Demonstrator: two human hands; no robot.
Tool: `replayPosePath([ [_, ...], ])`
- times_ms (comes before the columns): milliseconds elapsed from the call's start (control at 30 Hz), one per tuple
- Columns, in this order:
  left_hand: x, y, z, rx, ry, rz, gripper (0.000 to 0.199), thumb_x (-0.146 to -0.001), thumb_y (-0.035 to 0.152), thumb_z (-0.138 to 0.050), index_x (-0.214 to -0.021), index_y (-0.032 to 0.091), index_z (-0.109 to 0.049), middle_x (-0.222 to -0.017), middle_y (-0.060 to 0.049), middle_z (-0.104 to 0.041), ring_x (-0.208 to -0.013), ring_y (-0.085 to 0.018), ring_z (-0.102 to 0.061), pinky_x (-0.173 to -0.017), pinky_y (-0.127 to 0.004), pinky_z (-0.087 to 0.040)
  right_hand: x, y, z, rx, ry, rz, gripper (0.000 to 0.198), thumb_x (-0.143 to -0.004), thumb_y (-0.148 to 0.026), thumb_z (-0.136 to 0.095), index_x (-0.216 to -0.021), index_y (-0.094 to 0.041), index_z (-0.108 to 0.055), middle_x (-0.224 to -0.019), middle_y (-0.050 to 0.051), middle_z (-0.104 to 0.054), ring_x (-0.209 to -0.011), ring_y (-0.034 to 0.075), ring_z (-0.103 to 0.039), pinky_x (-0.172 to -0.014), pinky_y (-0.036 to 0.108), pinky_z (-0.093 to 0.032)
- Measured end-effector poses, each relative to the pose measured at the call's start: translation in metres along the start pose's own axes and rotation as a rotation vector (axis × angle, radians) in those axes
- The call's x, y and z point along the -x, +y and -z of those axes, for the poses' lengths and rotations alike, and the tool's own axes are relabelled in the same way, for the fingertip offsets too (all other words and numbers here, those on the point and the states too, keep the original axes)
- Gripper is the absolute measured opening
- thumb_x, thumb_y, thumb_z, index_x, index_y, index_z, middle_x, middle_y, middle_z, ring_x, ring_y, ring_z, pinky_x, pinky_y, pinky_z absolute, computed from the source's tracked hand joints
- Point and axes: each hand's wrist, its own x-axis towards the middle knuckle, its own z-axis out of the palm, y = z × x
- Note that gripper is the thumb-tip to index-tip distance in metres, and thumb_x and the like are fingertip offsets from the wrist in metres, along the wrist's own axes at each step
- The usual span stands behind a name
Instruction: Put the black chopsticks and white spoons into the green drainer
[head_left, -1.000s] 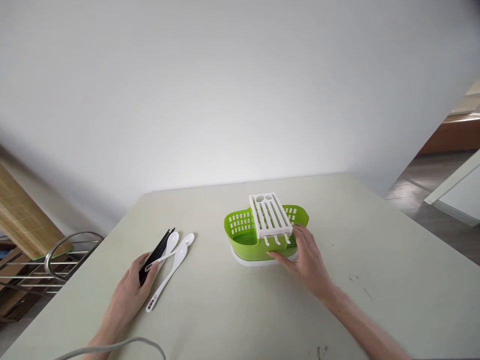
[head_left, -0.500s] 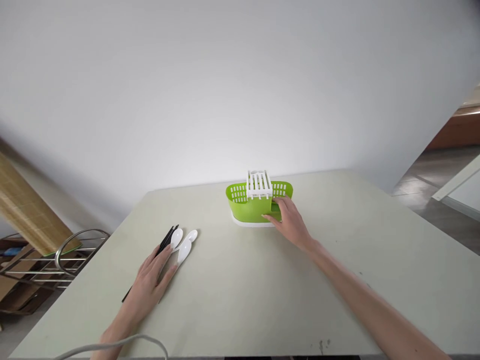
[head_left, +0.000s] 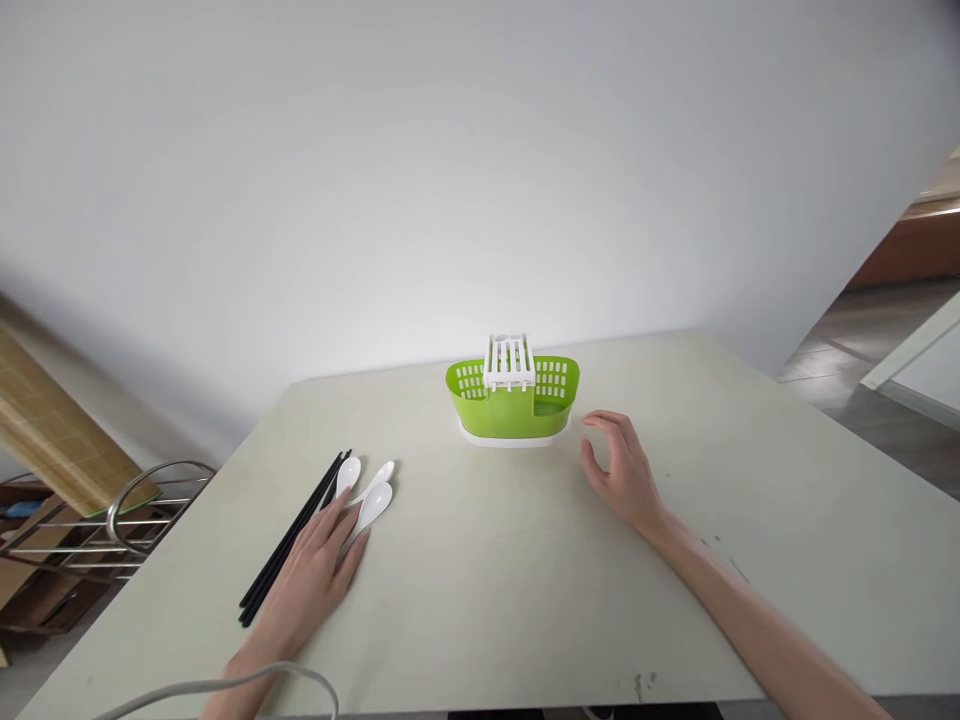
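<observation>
Three white spoons (head_left: pixel 374 502) lie together at the left, their bowls pointing away from me. My left hand (head_left: pixel 315 565) rests over their handles with fingers spread, so the handles are mostly hidden. Black chopsticks (head_left: pixel 279 560) lie slantwise just left of that hand. Toward the back stands a green utensil holder (head_left: pixel 510 412) with slotted openings, a white slatted top section and a white base. My right hand (head_left: pixel 619 465) is just right of the holder, apart from it, fingers curved and thumb separated, holding nothing.
The pale table (head_left: pixel 480 590) meets a white wall (head_left: pixel 480 180) at its back edge. A grey cable (head_left: pixel 217 685) crosses the near left, over my left forearm. A metal rack (head_left: pixel 120 525) and a bamboo mat (head_left: pixel 64 420) are beyond the left edge.
My right hand has let go of the green holder and moved right and toward me. My left hand has shifted slightly right over the spoons, uncovering more of the chopsticks.
</observation>
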Motion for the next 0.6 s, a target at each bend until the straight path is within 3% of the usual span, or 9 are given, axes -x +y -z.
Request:
replayPosePath([
  [100,-0.003,0.004,0.001,-0.028,0.027,0.010,0.053,-0.107,0.048,-0.040,-0.149,0.021,-0.059,-0.171,-0.014,-0.035,-0.150,-0.035,-0.046,-0.119,-0.057,-0.044,0.002,0.009,0.002,-0.016,0.044,-0.077,0.024,-0.100,-0.022,-0.053,-0.123,-0.025,-0.057,-0.121,0.012,-0.062,-0.117,0.030,-0.063,-0.099,0.050,-0.056],
  [200,-0.005,0.007,-0.004,-0.066,0.044,0.038,0.053,-0.108,0.047,-0.037,-0.149,0.021,-0.059,-0.166,-0.016,-0.045,-0.146,-0.037,-0.051,-0.113,-0.059,-0.048,0.004,0.012,0.003,-0.055,0.076,-0.212,0.017,-0.099,-0.026,-0.053,-0.115,-0.024,-0.059,-0.116,0.011,-0.063,-0.107,0.027,-0.065,-0.095,0.049,-0.056],
  [300,-0.008,0.013,-0.008,-0.071,0.049,0.028,0.052,-0.109,0.046,-0.037,-0.147,0.021,-0.061,-0.162,-0.016,-0.050,-0.146,-0.036,-0.052,-0.112,-0.058,-0.050,0.005,0.013,0.003,-0.066,0.083,-0.301,0.016,-0.098,-0.028,-0.054,-0.112,-0.023,-0.060,-0.111,0.010,-0.064,-0.094,0.025,-0.066,-0.075,0.041,-0.059],
  [400,-0.012,0.024,-0.011,-0.042,0.087,-0.015,0.050,-0.109,0.044,-0.038,-0.145,0.019,-0.062,-0.162,-0.015,-0.050,-0.149,-0.034,-0.050,-0.117,-0.055,-0.047,0.006,0.013,0.003,-0.070,0.078,-0.352,0.018,-0.098,-0.031,-0.054,-0.112,-0.022,-0.061,-0.111,0.011,-0.064,-0.088,0.024,-0.066,-0.056,0.032,-0.052],
  [600,-0.023,0.056,-0.013,0.001,0.100,-0.066,0.047,-0.108,0.041,-0.042,-0.146,0.019,-0.061,-0.161,-0.013,-0.051,-0.147,-0.033,-0.053,-0.117,-0.053,-0.050,0.006,0.014,0.000,-0.083,0.057,-0.397,0.019,-0.097,-0.034,-0.054,-0.110,-0.021,-0.062,-0.109,0.011,-0.066,-0.086,0.023,-0.066,-0.054,0.030,-0.050],
])
